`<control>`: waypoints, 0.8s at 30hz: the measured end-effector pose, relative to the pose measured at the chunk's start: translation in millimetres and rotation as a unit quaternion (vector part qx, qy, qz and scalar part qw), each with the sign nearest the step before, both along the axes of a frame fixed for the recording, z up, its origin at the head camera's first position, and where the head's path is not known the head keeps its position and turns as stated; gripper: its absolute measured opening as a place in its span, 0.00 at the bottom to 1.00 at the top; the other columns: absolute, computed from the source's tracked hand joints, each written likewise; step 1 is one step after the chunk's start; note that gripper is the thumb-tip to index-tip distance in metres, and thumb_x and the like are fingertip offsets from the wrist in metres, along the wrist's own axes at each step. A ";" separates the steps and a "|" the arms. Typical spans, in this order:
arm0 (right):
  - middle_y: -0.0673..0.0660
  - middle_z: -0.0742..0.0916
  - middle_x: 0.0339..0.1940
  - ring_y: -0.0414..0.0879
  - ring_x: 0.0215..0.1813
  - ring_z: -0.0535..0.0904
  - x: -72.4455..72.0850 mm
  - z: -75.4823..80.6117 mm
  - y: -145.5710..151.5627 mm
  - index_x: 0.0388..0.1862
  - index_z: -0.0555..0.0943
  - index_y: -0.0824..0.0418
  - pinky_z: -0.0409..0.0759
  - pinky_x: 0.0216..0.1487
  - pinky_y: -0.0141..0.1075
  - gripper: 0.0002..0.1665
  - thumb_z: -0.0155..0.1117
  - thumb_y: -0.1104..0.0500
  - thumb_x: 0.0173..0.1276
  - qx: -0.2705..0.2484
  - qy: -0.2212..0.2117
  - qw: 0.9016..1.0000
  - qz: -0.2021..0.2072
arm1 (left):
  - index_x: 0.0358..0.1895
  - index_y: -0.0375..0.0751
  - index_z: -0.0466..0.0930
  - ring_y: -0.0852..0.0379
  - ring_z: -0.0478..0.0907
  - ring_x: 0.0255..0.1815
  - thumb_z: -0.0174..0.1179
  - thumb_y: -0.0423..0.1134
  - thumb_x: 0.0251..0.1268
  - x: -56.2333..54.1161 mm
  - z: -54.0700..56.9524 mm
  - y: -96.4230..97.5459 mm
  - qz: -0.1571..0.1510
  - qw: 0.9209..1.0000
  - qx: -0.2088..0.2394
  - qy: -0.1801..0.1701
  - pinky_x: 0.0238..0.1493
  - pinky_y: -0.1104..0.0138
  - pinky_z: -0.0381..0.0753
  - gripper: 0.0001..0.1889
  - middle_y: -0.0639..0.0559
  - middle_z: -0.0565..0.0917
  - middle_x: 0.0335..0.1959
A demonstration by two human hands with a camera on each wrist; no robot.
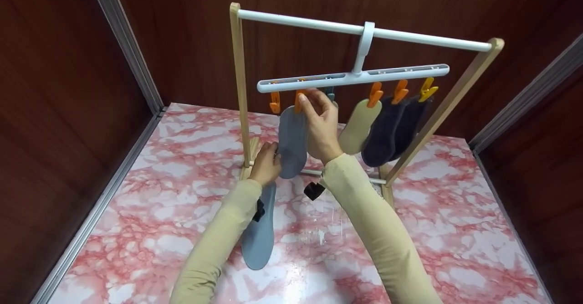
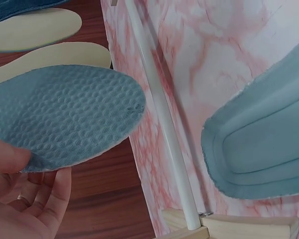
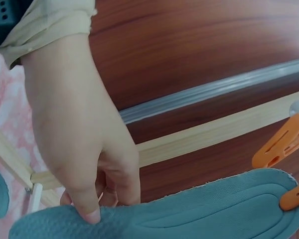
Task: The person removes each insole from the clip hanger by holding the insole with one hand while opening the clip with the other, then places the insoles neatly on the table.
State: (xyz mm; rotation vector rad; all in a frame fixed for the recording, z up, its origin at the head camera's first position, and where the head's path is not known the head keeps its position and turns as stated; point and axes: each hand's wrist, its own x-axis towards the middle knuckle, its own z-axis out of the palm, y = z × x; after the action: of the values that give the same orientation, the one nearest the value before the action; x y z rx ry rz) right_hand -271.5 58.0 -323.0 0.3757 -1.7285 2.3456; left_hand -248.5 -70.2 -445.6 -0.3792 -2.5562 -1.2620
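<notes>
My left hand [image 1: 266, 163] pinches the edge of a blue-grey shoe insole [image 1: 292, 144] low on its side; in the left wrist view the insole's dimpled toe end [image 2: 84, 112] sticks out past the thumb and fingers. Up at the hanger, my right hand [image 1: 322, 121] grips an orange clip [image 1: 298, 101] at the insole's top end. The right wrist view has that clip [image 3: 295, 196] over the heel, with the left hand [image 3: 92, 149] at the far edge. A second blue-grey insole [image 1: 258, 244] lies on the table below the left forearm.
A white clip hanger [image 1: 314, 81] hooks over the bar [image 1: 300, 20] of a wooden-legged rack. To the right, clips hold a cream insole [image 1: 362, 128] and dark insoles [image 1: 381, 135]. Another cream insole [image 1: 316, 148] hangs partly behind the right hand. The leftmost orange clip [image 1: 274, 103] holds nothing.
</notes>
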 end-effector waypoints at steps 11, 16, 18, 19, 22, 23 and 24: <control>0.58 0.85 0.42 0.40 0.44 0.80 -6.0 2.1 3.1 0.52 0.76 0.74 0.79 0.52 0.34 0.16 0.60 0.69 0.66 0.041 0.005 0.999 -0.027 | 0.45 0.26 0.72 0.42 0.73 0.39 0.46 0.27 0.70 2.6 -3.9 4.3 -0.007 1.000 0.017 -0.005 0.45 0.51 0.74 0.08 0.35 0.72 0.39; 0.57 0.85 0.41 0.41 0.44 0.80 -6.5 1.6 3.6 0.52 0.77 0.74 0.79 0.56 0.40 0.16 0.60 0.68 0.66 0.049 0.003 0.998 -0.034 | 0.48 0.25 0.72 0.40 0.74 0.42 0.45 0.27 0.70 3.9 -5.5 4.3 -0.008 1.000 0.020 -0.007 0.47 0.50 0.75 0.10 0.34 0.73 0.42; 0.56 0.85 0.40 0.41 0.44 0.81 -6.8 1.2 3.8 0.51 0.77 0.73 0.78 0.57 0.41 0.15 0.60 0.68 0.66 0.047 0.005 0.998 -0.033 | 0.50 0.25 0.72 0.40 0.74 0.43 0.45 0.27 0.70 4.7 -5.7 4.4 -0.007 1.000 0.020 -0.007 0.47 0.51 0.75 0.11 0.34 0.73 0.43; 0.55 0.86 0.40 0.41 0.44 0.81 -7.0 1.1 3.6 0.51 0.77 0.73 0.78 0.57 0.41 0.15 0.60 0.68 0.66 0.041 0.006 0.999 -0.031 | 0.48 0.25 0.72 0.41 0.74 0.42 0.45 0.27 0.70 5.2 -5.4 4.6 -0.007 1.000 0.020 -0.005 0.47 0.51 0.75 0.10 0.34 0.73 0.42; 0.53 0.85 0.38 0.42 0.44 0.81 -7.3 0.7 3.4 0.49 0.78 0.72 0.78 0.57 0.41 0.13 0.60 0.68 0.67 0.028 0.008 0.999 -0.029 | 0.43 0.26 0.72 0.42 0.73 0.40 0.46 0.26 0.69 6.0 -5.2 5.4 -0.007 1.000 0.019 0.007 0.45 0.52 0.74 0.07 0.35 0.73 0.39; 0.53 0.85 0.38 0.42 0.44 0.81 -7.4 0.6 3.4 0.48 0.78 0.72 0.78 0.57 0.41 0.12 0.60 0.68 0.67 0.024 0.008 0.999 -0.029 | 0.41 0.26 0.72 0.43 0.73 0.39 0.47 0.26 0.69 6.2 -5.3 5.7 -0.007 1.000 0.018 0.012 0.44 0.52 0.74 0.05 0.36 0.73 0.38; 0.52 0.85 0.37 0.42 0.43 0.81 -7.3 0.6 3.3 0.48 0.79 0.72 0.78 0.57 0.41 0.12 0.60 0.68 0.67 0.020 0.008 0.999 -0.030 | 0.39 0.27 0.71 0.43 0.72 0.38 0.47 0.26 0.68 6.5 -5.2 5.9 -0.006 1.000 0.017 0.014 0.43 0.53 0.74 0.04 0.36 0.73 0.37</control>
State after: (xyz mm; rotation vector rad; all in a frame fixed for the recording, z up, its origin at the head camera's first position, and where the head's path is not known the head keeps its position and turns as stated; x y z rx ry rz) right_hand -278.8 61.3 -322.4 0.3442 -1.7570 2.2631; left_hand -242.0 -64.2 -450.8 -0.4037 -2.5085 -1.2939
